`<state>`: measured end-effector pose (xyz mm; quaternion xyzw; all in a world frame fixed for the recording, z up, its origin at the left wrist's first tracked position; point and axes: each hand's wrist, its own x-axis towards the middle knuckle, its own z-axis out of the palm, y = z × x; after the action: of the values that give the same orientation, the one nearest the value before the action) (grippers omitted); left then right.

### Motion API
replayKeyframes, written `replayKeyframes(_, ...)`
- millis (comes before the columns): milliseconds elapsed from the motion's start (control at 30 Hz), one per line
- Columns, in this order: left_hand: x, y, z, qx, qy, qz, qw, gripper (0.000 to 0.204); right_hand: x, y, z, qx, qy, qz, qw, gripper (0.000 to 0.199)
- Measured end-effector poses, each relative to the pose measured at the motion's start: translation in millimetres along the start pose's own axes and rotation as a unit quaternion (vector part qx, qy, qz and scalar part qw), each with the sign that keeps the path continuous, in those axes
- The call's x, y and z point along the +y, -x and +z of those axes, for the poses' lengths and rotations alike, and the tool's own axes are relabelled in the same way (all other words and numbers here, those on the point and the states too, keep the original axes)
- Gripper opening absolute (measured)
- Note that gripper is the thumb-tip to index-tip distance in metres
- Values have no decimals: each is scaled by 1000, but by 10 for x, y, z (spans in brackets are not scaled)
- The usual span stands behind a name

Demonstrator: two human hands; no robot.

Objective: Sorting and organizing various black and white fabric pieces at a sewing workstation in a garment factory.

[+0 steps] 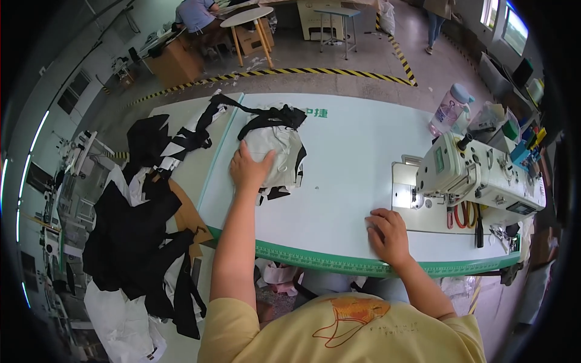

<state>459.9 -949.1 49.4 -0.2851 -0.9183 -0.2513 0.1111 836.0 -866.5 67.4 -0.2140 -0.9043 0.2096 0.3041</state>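
Note:
On the left part of the white sewing table [351, 154] lies a stack of white and black fabric pieces [279, 158]. My left hand [249, 166] rests on the stack's near left side, thumb spread away from the fingers. Black strips [284, 116] are bunched over the stack's far end. My right hand [389, 235] lies near the table's front edge, its fingers loosely bent on the surface and nothing visible in them. Just beyond it to the right stands a white sewing machine [478, 172], its needle area beside a metal plate [404, 192].
Black and white fabric [130, 227] is heaped on the side surface at left. Scissors with orange handles [466, 215] lie below the machine. A water bottle [449, 110] and small supplies stand behind it. Another person [198, 17] sits far left; someone walks far right [436, 24].

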Motion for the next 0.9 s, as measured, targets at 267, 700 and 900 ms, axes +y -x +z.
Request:
replayKeyframes(267, 223, 921, -399, -78, 63, 158, 982, 89, 106, -350, 107, 16, -239, 170, 956, 34)
replayKeyframes(700, 408, 1035, -745, -438, 375, -122, 808, 70, -58, -735, 757, 8, -318, 271, 909, 25)
replayKeyframes(900, 539, 1347, -779, -327, 505, -74, 795, 69, 19, -848, 711, -7, -331, 251, 910, 17)
